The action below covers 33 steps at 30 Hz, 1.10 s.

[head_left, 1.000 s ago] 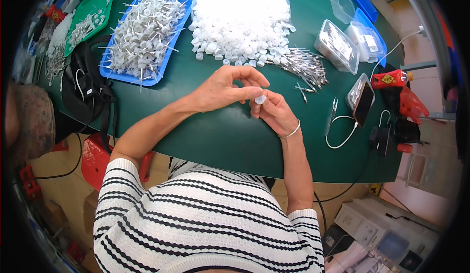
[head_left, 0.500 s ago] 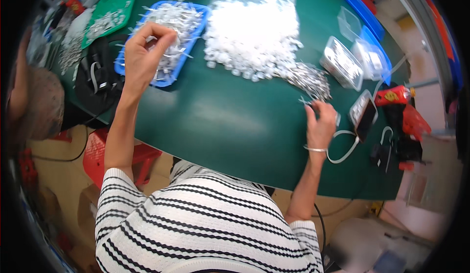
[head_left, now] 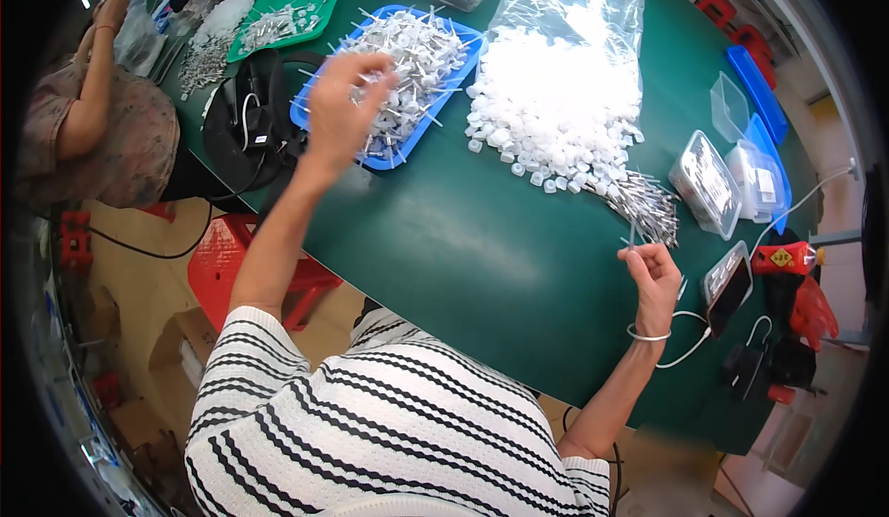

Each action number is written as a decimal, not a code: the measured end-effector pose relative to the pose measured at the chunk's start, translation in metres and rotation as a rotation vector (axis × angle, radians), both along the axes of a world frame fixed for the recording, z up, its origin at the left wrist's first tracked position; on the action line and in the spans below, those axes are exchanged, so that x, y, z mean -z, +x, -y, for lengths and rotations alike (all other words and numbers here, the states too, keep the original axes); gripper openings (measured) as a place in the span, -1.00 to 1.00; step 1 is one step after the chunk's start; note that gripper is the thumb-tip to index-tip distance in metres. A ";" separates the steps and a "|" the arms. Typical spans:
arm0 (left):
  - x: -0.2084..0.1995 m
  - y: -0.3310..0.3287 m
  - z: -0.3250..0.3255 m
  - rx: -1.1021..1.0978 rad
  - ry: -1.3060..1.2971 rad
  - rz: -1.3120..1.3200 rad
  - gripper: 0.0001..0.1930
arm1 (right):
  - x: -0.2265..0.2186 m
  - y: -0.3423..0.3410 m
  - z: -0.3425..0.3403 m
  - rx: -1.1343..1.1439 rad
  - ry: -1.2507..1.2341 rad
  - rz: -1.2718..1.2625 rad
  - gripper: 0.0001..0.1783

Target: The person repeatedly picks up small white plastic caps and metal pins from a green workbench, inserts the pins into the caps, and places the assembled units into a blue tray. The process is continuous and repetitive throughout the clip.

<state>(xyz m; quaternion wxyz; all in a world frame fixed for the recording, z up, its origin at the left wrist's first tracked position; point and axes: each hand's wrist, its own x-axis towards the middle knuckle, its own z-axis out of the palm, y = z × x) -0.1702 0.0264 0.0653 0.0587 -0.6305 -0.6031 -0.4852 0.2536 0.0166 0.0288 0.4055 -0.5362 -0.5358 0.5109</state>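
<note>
Your right hand [head_left: 656, 283] has a thin pin [head_left: 632, 232] pinched between thumb and fingertips, roughly upright, just off the near right corner of the caps [head_left: 556, 114]. Loose pins [head_left: 648, 204] lie heaped against that same corner, close beyond your fingers. A light pinch, low on the shaft, should leave the upper end free and straight; lift it clear of the heap, as its neighbours could snag.

Your left hand [head_left: 344, 105] is over the tray [head_left: 472, 46], left of the caps; its fingers are half curled with a gap to the thumb, but blur hides whether they hold anything. It is best carried well above the parts [head_left: 412, 63], whose stems jut past the rim and could catch a knuckle.

Right of the caps sits a tub [head_left: 706, 186]; nearer you, a phone [head_left: 730, 295].
</note>
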 end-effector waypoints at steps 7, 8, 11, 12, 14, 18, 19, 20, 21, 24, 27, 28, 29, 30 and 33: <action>0.076 0.078 0.001 0.331 -0.134 -0.324 -0.74 | 0.029 0.010 -0.004 -0.031 -0.035 -0.438 -0.72; 0.078 0.079 -0.001 0.298 -0.135 -0.355 -0.74 | 0.036 0.013 -0.005 -0.066 -0.034 -0.435 -0.68; 0.089 0.078 -0.008 0.293 -0.133 -0.371 -0.77 | 0.032 0.009 -0.001 -0.118 -0.031 -0.514 -0.79; 0.092 0.078 -0.011 0.304 -0.143 -0.373 -0.78 | 0.025 0.004 0.001 -0.120 -0.027 -0.548 -0.86; 0.097 0.075 -0.013 0.298 -0.155 -0.366 -0.79 | 0.016 -0.004 0.005 -0.079 0.008 -0.559 -0.93; 0.095 0.074 -0.012 0.241 -0.213 -0.355 -0.80 | 0.018 0.002 0.004 -0.133 0.017 -0.506 -0.90; 0.096 0.071 -0.012 0.234 -0.204 -0.327 -0.80 | 0.019 0.001 0.002 -0.143 0.012 -0.497 -0.90; 0.097 0.070 -0.013 0.226 -0.183 -0.320 -0.81 | 0.017 0.000 0.003 -0.144 0.007 -0.484 -0.89; 0.098 0.069 -0.014 0.219 -0.163 -0.311 -0.82 | 0.016 -0.001 0.003 -0.140 0.006 -0.498 -0.89; 0.092 0.069 -0.007 0.235 -0.170 -0.209 -0.86 | 0.014 -0.005 0.004 -0.108 -0.002 -0.529 -0.87; 0.074 0.087 0.002 0.360 -0.143 0.006 -0.88 | 0.009 -0.008 0.010 -0.047 -0.019 -0.577 -0.88; 0.066 0.097 0.004 0.424 -0.132 0.094 -0.88 | 0.007 -0.014 0.006 -0.028 -0.024 -0.615 -0.89; 0.062 0.107 0.008 0.462 -0.184 0.167 -0.88 | 0.003 -0.020 0.006 0.000 -0.042 -0.642 -0.90; 0.057 0.123 0.010 0.529 -0.338 0.395 -0.87 | 0.002 -0.030 0.004 0.096 -0.048 -0.630 -0.87; 0.051 0.147 0.015 0.696 -0.716 0.958 -0.85 | -0.001 -0.056 -0.002 -0.018 -0.055 -0.765 -0.88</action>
